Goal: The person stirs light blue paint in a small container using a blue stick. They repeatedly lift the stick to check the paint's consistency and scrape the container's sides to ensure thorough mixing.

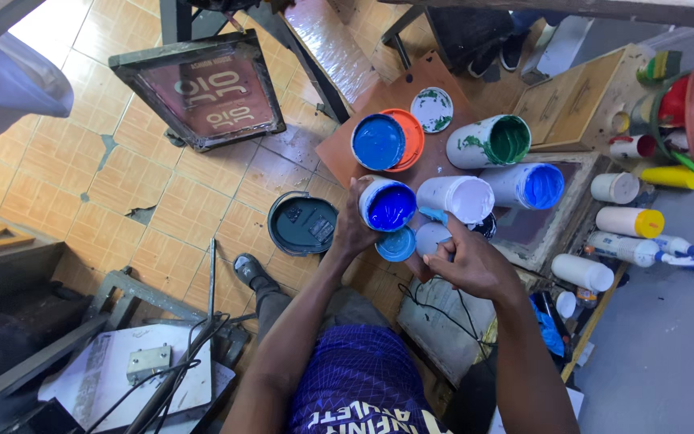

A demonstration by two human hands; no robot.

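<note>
Orange tiled floor [194, 209] underfoot, cracked in places, with a dark-framed printing screen [202, 88] lying flat at upper left. Brown board [399, 108] serving as table at centre, crowded with paint tubs. White tub of green paint [491, 141] on its side, mouth turned right; white tub of blue paint [533, 185] just below it, also on its side. White tub of white paint [458, 197] near the middle, touching the blue one. Open blue-filled tub [377, 141] standing against an orange lid [410, 138], with a small green-smeared white lid [431, 108] just above. Dark round lid [303, 223] lying on the floor left of the hands. Row of white bottles [616, 233] with yellow caps along the right edge. Left hand [353, 229] wrapped around a white tub of bright blue paint [387, 205], tilted toward the camera, held above a small blue lid [397, 244]. Right hand [471, 261] closed on a thin blue-tipped stick [435, 215] pointing up-left toward the held tub.
</note>
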